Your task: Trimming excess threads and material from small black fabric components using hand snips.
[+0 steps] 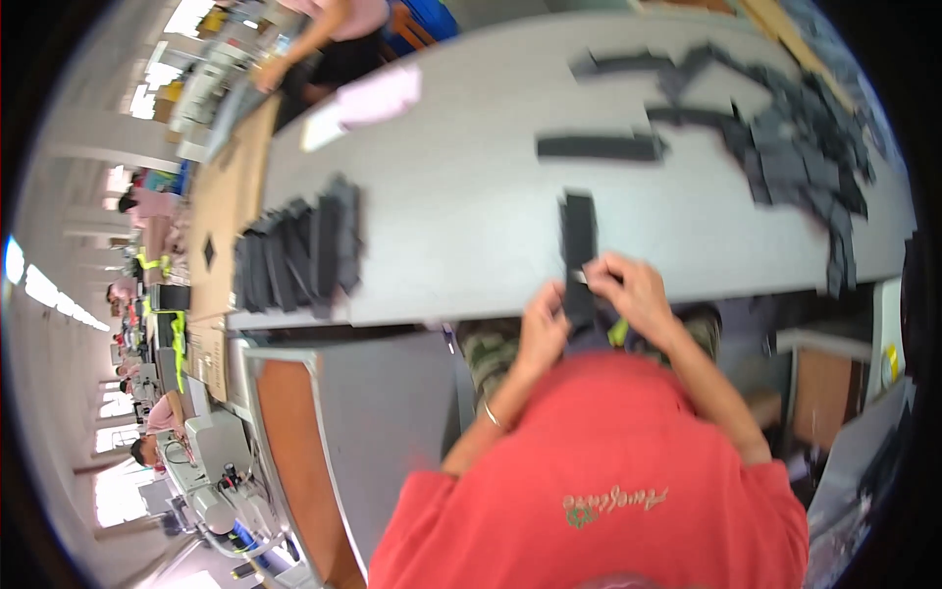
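Your pale grey bench [451, 206] takes up most of the space in front of you, and the largest thing on it is the loose heap of dark strips [800, 147] at the far right, tangled and overlapping. Next in size is the row of dark strips [294, 257] at the left, laid side by side and partly overlapping near the front edge, with a pink cloth [378, 96] beyond it. A single dark strip [601, 147] lies crosswise by itself, just beyond your work. The strip in hand [579, 231] is straight in front of you, its far end over the bench and its near end reaching past the front edge toward your lap. Your right hand [633, 293] has its grip pinched on the strip's right edge; your left hand [543, 319] appears to grasp the left edge, a little nearer to you, though blur softens the fingertips. The step in hand looks like close fingertip work on this one piece, and the next move seems to call for a steady left grip while your right fingers work at the small pale spot [579, 277] beside them, too blurred to identify.
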`<state>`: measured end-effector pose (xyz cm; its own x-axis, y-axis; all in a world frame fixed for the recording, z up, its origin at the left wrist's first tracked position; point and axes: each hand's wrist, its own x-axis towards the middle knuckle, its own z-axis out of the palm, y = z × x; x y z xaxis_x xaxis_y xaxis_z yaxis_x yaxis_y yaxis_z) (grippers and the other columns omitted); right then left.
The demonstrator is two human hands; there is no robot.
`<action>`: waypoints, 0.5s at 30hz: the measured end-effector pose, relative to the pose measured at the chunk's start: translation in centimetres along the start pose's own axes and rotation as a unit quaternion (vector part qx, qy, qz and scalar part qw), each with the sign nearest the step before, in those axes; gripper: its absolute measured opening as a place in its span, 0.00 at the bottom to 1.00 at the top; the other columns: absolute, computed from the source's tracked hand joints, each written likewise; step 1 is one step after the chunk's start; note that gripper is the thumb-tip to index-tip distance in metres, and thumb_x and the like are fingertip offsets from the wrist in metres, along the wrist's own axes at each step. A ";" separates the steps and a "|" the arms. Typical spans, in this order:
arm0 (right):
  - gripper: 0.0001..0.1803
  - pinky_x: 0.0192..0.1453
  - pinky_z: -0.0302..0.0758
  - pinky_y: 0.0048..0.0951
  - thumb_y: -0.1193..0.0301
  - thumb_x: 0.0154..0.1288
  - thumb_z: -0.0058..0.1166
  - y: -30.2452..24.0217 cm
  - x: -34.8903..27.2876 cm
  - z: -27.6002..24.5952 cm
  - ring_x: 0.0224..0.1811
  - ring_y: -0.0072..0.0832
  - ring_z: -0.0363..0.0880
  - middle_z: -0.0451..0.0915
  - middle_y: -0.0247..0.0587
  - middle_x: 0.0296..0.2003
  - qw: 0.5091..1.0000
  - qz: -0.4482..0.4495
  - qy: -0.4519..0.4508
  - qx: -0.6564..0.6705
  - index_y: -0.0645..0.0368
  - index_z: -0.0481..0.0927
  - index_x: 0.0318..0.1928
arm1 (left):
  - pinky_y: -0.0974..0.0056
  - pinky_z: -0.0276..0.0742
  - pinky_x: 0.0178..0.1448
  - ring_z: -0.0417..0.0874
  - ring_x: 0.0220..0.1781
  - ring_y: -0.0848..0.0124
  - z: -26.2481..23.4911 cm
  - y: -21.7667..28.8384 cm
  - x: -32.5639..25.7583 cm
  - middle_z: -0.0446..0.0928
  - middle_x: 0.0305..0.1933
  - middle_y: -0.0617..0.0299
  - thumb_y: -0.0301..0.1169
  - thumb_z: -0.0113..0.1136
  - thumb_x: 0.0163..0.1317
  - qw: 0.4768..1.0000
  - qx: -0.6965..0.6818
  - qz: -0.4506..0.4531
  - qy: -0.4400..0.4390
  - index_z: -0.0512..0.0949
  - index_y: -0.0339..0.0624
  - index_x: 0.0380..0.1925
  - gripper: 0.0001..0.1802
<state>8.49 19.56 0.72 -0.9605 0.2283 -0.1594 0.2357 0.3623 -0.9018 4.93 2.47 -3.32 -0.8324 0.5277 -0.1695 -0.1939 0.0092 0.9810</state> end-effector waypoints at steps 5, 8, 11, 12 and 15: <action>0.07 0.29 0.70 0.31 0.67 0.55 0.60 0.5 -0.9 0.6 0.23 0.31 0.78 0.80 0.37 0.21 0.998 -0.040 0.043 -0.003 0.53 0.82 0.34 | 0.71 0.71 0.50 0.76 0.44 0.78 0.5 -0.8 -0.8 0.78 0.40 0.64 0.23 0.58 0.61 0.999 0.019 -0.027 0.001 0.73 0.36 0.42 0.10; 0.07 0.28 0.69 0.31 0.66 0.55 0.61 0.3 -0.5 0.6 0.21 0.29 0.77 0.78 0.36 0.19 0.997 -0.051 0.053 -0.004 0.53 0.82 0.34 | 0.72 0.70 0.48 0.76 0.43 0.79 0.5 0.2 -0.2 0.78 0.39 0.64 0.21 0.57 0.61 1.000 0.009 -0.002 -0.005 0.73 0.36 0.42 0.10; 0.09 0.31 0.71 0.29 0.66 0.55 0.61 0.5 -0.1 0.7 0.24 0.28 0.78 0.79 0.36 0.21 0.999 -0.020 0.038 0.000 0.54 0.82 0.37 | 0.72 0.70 0.48 0.76 0.43 0.79 0.4 0.4 0.1 0.78 0.39 0.64 0.20 0.57 0.60 1.000 0.022 -0.009 -0.006 0.72 0.36 0.43 0.11; 0.11 0.34 0.72 0.28 0.67 0.56 0.61 0.9 0.0 1.1 0.27 0.28 0.78 0.80 0.37 0.23 0.997 -0.044 0.051 0.044 0.55 0.81 0.39 | 0.73 0.70 0.48 0.76 0.43 0.79 0.3 0.1 0.2 0.78 0.39 0.65 0.20 0.57 0.60 1.000 0.012 -0.003 0.007 0.72 0.36 0.43 0.11; 0.17 0.44 0.74 0.27 0.69 0.55 0.63 -0.3 -0.1 0.3 0.36 0.28 0.80 0.82 0.37 0.34 0.994 -0.015 0.008 0.112 0.56 0.79 0.46 | 0.73 0.70 0.50 0.76 0.45 0.78 0.1 0.2 0.6 0.78 0.40 0.64 0.20 0.57 0.60 0.999 -0.002 -0.005 0.038 0.72 0.37 0.43 0.11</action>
<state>8.48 19.18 0.91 -0.9636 0.2359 -0.1262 0.1664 0.1591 -0.9731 4.45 2.87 -3.21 -0.8674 0.4614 -0.1862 -0.2043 0.0108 0.9788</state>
